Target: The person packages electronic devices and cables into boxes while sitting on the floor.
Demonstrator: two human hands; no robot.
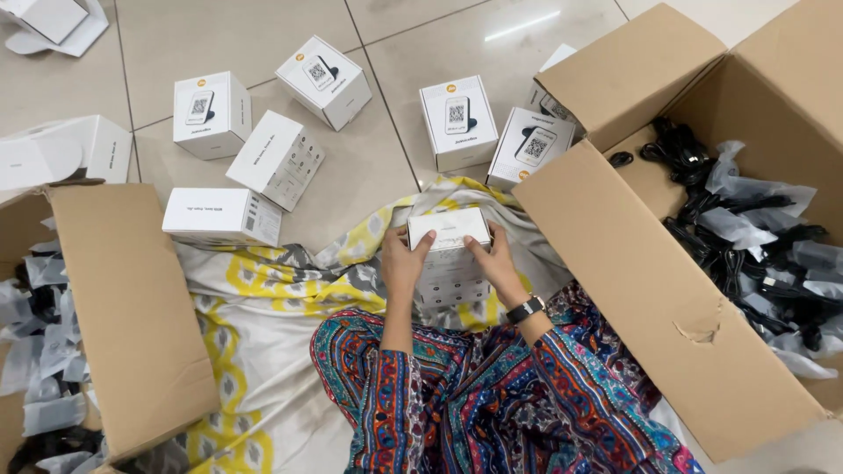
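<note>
Centrally, a small white box [449, 230] is gripped by curled fingers [423, 247] at both ends, left hand [402, 259] and right hand [493, 261] raised with wrists bent inward, box held over the patterned cloth [263, 298], between two open cardboard cartons [132, 298].

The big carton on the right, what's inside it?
The right carton holds black cables in clear plastic bags. Its near wall hides whatever lies deeper.

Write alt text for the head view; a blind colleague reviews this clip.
Seen from above, a seated person's left hand and right hand hold a small white box over a patterned cloth. More white boxes lie on the tiled floor, between two open cartons holding bagged black cables.
</note>
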